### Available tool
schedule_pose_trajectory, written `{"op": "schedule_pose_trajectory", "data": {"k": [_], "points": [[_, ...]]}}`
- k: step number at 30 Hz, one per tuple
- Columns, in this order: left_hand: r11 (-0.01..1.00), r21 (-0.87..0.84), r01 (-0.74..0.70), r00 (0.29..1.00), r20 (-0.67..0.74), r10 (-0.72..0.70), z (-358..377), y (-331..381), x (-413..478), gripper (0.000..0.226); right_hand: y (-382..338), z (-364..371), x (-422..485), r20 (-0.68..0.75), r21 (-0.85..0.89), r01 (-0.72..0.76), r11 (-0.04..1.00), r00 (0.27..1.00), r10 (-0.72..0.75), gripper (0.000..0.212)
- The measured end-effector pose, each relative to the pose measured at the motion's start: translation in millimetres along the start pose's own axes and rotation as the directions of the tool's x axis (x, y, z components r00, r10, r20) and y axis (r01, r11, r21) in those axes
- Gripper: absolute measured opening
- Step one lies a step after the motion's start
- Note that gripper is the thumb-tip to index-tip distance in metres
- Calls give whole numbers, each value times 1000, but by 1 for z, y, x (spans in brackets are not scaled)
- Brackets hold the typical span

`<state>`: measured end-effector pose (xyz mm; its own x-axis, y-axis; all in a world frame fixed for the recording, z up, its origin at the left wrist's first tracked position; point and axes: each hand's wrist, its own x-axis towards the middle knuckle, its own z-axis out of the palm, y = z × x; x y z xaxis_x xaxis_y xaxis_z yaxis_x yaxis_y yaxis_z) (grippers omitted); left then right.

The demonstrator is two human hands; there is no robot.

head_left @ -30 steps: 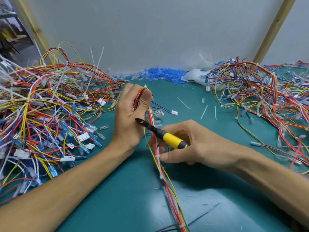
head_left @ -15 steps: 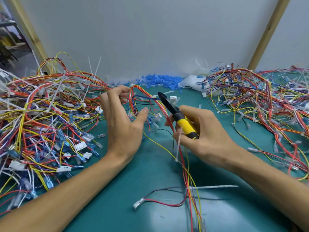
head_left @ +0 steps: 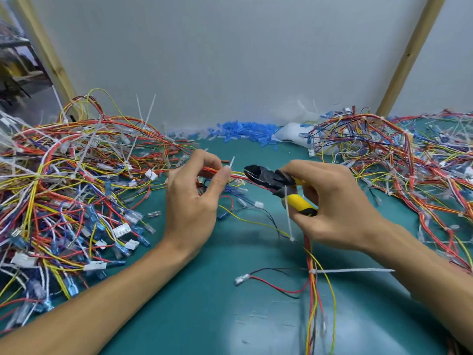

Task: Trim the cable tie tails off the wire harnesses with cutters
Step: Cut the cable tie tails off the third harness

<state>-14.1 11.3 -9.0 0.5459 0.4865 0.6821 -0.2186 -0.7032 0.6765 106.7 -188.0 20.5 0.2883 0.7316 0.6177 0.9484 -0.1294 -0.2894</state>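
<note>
Nearest the camera, the harness runs up the teal table from the bottom edge as a bundle of red, yellow and orange wires. A white tie cinches it, and its long tail sticks out flat to the right, uncut. A thin red-and-black branch leaves the bundle leftward and ends in a small white plug.

Further up, the bundle passes under the right hand. Its fingers are curled round the yellow handles of the cutters, holding them with the black head pointing left. Whether the blades are parted cannot be made out. A second tail hangs straight down in front of this hand, across the handle.

The left hand is just to the left. Its thumb and forefinger pinch the harness where it crosses between the hands. A short tail stands up right at the thumb tip. The cutter tips are just beside it on the right, close but not touching.

Beyond the hands, a tangled left heap and a right heap of harnesses flank the bare strip of table. The left heap bristles with uncut tails. Against the grey wall lie loose blue pieces and a white bag. Two wooden posts lean at the sides.
</note>
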Motion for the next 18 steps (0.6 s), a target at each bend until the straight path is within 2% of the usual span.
{"op": "schedule_pose_trajectory", "data": {"k": [3, 6, 8, 12, 15, 18], "points": [[999, -22, -31, 999, -24, 31, 1, -3, 1, 10, 0, -2, 3, -68, 158, -29, 987, 997, 40, 25], [996, -13, -89, 995, -54, 89, 1, -2, 0, 10, 0, -6, 4, -164, 326, -168, 930, 959, 230, 23], [987, 0, -161, 985, -61, 161, 1, 0, -1, 7, 3, -8, 4, -180, 348, -206, 915, 943, 281, 18], [944, 19, -331, 943, -43, 331, 1, 6, -5, 5, 7, -14, 5, -4, 100, -163, 981, 986, 165, 22], [924, 28, -382, 924, -25, 383, 2, 8, -7, 7, 4, -8, 2, 162, 118, -187, 975, 973, 167, 23], [923, 35, -383, 924, -11, 383, 1, 7, -7, 8, 3, -3, -1, 221, 192, -217, 957, 960, 173, 24]]}}
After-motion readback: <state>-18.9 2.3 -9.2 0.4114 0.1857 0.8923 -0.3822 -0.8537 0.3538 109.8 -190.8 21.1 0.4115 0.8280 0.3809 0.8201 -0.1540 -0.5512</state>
